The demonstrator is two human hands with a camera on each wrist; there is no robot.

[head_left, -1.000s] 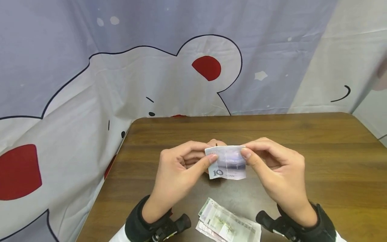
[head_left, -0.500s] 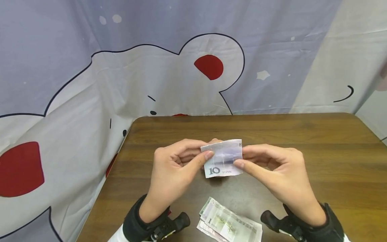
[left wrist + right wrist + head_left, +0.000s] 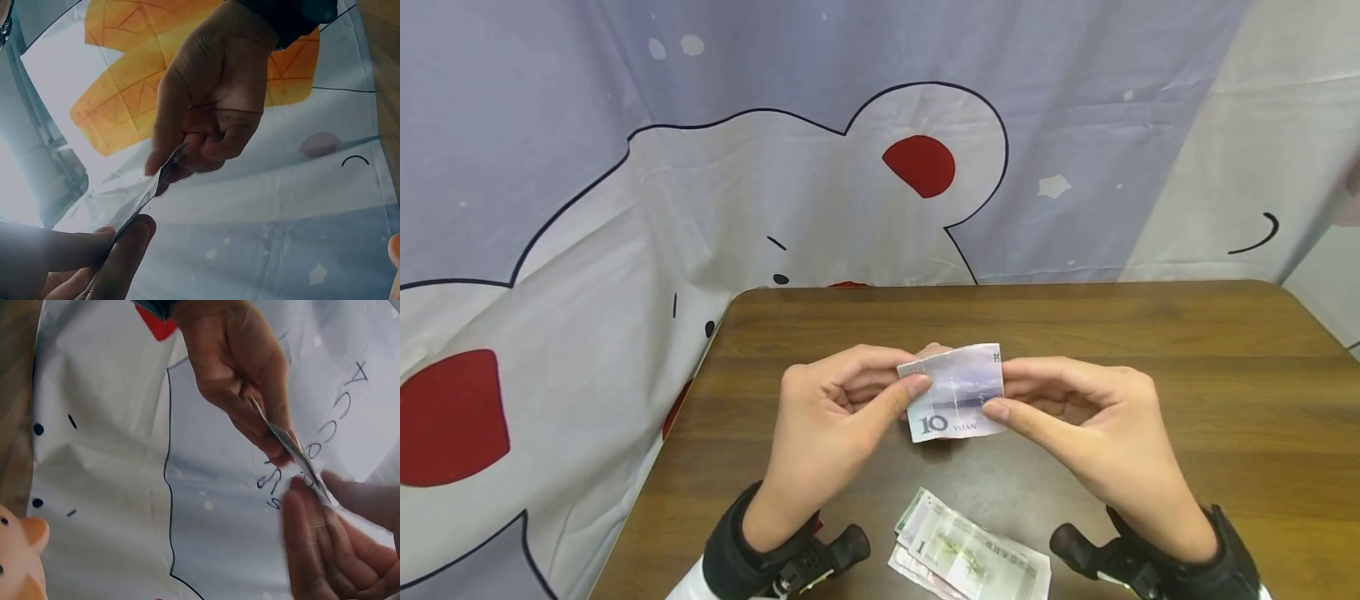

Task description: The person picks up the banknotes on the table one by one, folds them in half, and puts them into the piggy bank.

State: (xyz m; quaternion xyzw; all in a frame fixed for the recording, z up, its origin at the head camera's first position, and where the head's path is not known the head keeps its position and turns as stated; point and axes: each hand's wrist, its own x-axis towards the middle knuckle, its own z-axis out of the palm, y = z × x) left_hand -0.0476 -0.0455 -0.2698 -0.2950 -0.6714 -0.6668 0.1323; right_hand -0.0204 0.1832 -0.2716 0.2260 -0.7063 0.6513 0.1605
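Observation:
A folded 10 yuan banknote (image 3: 951, 417) is held up over the table, its printed face towards me in the head view. My left hand (image 3: 823, 433) pinches its left side, thumb in front and fingers behind. At its right edge my right hand (image 3: 1097, 425) pinches it, thumb tip low on the face. Both wrist views show the note (image 3: 294, 450) nearly edge-on between the two hands. Behind it, mostly hidden in the head view, stands a peach-coloured figurine (image 3: 22, 556) with ear-like points and small dark eyes.
Several banknotes (image 3: 977, 554) lie in a loose pile on the wooden table (image 3: 1240, 400), a 1 yuan note on top, between my wrists. A printed cloth (image 3: 760, 200) hangs along the table's far and left sides.
My right thumb has shifted from the note's top right corner down to its lower right edge. The note's right side now stands higher. My left hand keeps its pinch.

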